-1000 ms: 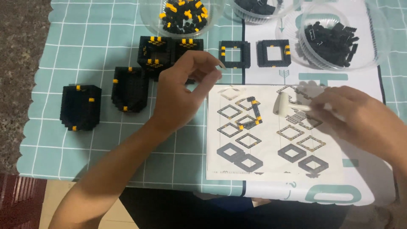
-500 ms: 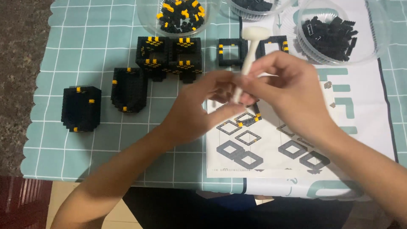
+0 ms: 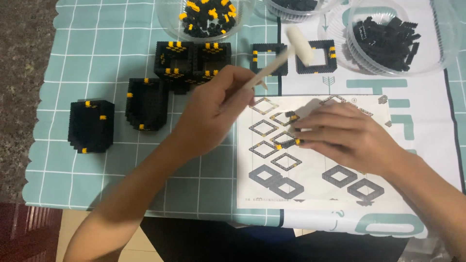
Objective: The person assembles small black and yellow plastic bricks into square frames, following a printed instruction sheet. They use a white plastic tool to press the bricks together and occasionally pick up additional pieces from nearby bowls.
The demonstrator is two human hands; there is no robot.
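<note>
Hands split apart — left hand (image 3: 211, 116) now grips small mallet (image 3: 284, 53), right hand (image 3: 340, 133) pins brick ring (image 3: 290, 130) flat; a skewed tap could scatter it.

Left hand (image 3: 213, 116) gripping small mallet (image 3: 286, 51) over instruction sheet (image 3: 315, 184)

A teal grid-patterned cloth (image 3: 97, 63) with a scalloped edge covers the worktop; speckled grey floor (image 3: 22, 48) lies left, reddish-brown flooring (image 3: 24, 233) below.

2 bare forearms, left hand (image 3: 208, 119), right hand (image 3: 344, 136), no sleeves/jewelry
</note>
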